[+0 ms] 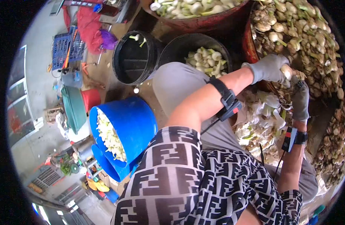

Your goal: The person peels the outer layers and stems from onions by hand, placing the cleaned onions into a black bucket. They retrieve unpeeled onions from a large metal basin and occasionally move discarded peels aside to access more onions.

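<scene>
Fingers (280, 60) of our grey-gloved left hand (267, 69) clamp a pale round garlic bulb (286, 71) beside a heaped, round red tub (249, 43); our grey-gloved right hand (301, 103) meets the bulb's brown end, its grip too hidden for us to tell.

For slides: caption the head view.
Grey-gloved left hand holds a round whitish garlic bulb, grey-gloved right hand close by.

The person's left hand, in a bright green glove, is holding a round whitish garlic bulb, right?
The light grey glove isn't green, as the head view shows. The left hand is indeed holding the round whitish garlic bulb.
</scene>
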`<state>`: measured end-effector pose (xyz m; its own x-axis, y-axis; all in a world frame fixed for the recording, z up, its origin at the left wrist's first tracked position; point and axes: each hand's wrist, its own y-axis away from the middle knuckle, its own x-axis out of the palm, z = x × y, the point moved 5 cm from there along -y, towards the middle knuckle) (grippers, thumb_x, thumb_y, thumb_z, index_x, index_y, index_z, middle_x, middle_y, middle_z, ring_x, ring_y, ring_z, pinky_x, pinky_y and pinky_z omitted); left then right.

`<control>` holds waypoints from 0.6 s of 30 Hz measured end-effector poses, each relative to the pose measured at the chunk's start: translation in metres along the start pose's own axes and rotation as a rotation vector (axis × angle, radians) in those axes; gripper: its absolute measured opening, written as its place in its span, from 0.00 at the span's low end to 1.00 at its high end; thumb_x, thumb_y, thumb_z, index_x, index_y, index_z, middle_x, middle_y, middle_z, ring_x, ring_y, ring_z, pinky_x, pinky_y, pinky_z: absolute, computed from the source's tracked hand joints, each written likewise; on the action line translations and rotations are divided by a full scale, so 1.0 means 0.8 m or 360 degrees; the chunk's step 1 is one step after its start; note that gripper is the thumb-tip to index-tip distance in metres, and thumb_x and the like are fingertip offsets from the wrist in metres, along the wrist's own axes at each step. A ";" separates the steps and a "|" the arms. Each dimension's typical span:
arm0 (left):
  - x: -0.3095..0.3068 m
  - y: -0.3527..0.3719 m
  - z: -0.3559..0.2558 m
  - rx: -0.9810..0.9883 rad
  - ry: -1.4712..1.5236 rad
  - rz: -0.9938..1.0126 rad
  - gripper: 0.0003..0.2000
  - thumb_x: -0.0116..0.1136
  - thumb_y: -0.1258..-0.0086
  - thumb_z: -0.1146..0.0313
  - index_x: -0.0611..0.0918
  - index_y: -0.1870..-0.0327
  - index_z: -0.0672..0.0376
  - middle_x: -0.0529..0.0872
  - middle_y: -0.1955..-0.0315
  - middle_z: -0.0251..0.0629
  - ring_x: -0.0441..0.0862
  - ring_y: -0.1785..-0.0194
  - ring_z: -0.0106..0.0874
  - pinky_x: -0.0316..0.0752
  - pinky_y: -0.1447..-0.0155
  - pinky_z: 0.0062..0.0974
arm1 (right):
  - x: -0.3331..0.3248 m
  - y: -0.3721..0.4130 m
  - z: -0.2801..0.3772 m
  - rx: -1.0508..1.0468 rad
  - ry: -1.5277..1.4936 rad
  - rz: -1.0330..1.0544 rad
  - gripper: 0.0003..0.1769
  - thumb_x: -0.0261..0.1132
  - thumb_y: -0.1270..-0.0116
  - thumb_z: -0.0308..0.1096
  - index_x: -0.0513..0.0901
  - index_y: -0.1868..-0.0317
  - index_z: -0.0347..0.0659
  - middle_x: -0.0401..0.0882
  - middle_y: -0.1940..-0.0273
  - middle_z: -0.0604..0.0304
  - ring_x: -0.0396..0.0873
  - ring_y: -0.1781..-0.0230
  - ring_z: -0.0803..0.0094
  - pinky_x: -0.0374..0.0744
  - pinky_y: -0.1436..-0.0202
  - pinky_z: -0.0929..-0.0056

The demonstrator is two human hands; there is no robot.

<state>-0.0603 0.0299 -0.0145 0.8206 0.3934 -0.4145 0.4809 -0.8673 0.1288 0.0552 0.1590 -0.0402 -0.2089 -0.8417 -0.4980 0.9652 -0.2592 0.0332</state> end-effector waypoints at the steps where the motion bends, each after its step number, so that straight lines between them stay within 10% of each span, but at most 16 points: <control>1: -0.002 0.001 -0.002 -0.0037 0.0025 0.0013 0.27 0.73 0.59 0.52 0.79 0.58 0.58 0.83 0.63 0.45 0.81 0.58 0.38 0.73 0.54 0.30 | 0.002 0.000 0.000 0.0015 -0.0101 -0.0060 0.16 0.46 0.33 0.31 0.78 0.54 0.34 0.79 0.59 0.63 0.74 0.60 0.77 0.71 0.54 0.78; 6: -0.001 0.004 0.005 0.0126 0.0295 0.0013 0.13 0.58 0.39 0.62 0.80 0.56 0.58 0.83 0.61 0.45 0.81 0.56 0.35 0.72 0.51 0.29 | -0.001 0.005 -0.017 0.0250 -0.0389 -0.0219 0.14 0.59 0.47 0.24 0.79 0.58 0.34 0.80 0.60 0.56 0.79 0.64 0.71 0.77 0.61 0.78; 7: 0.010 0.002 0.005 0.0595 0.0043 0.0103 0.13 0.49 0.36 0.71 0.77 0.51 0.57 0.82 0.58 0.46 0.80 0.54 0.35 0.71 0.49 0.29 | 0.002 0.009 0.005 0.0585 -0.0811 -0.0300 0.14 0.56 0.45 0.27 0.79 0.57 0.36 0.80 0.64 0.58 0.78 0.67 0.76 0.76 0.65 0.81; 11: 0.008 0.010 0.001 -0.0175 0.1187 0.0224 0.21 0.39 0.29 0.53 0.73 0.46 0.60 0.80 0.56 0.38 0.75 0.53 0.29 0.72 0.51 0.29 | 0.001 0.012 0.016 0.0667 -0.0677 -0.0483 0.11 0.55 0.40 0.27 0.81 0.58 0.37 0.79 0.65 0.65 0.73 0.68 0.79 0.72 0.63 0.79; 16: 0.000 -0.003 0.006 -0.0116 0.0843 -0.0226 0.19 0.57 0.37 0.56 0.77 0.54 0.64 0.82 0.62 0.36 0.77 0.58 0.25 0.71 0.51 0.23 | 0.001 0.006 0.036 0.0687 -0.1176 -0.0391 0.09 0.60 0.40 0.26 0.79 0.59 0.35 0.79 0.65 0.63 0.73 0.64 0.77 0.73 0.59 0.77; 18: -0.003 0.004 0.005 -0.0303 0.1128 -0.0129 0.19 0.54 0.35 0.56 0.77 0.54 0.65 0.83 0.62 0.36 0.77 0.58 0.24 0.71 0.51 0.22 | -0.010 0.007 0.051 -0.0067 0.0135 -0.0282 0.08 0.60 0.39 0.29 0.79 0.60 0.34 0.79 0.65 0.61 0.75 0.63 0.75 0.74 0.57 0.75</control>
<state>-0.0619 0.0245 -0.0167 0.7517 0.6126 0.2441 0.5409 -0.7846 0.3031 0.0561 0.1447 -0.0004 -0.3637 -0.7411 -0.5643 0.9207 -0.3780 -0.0968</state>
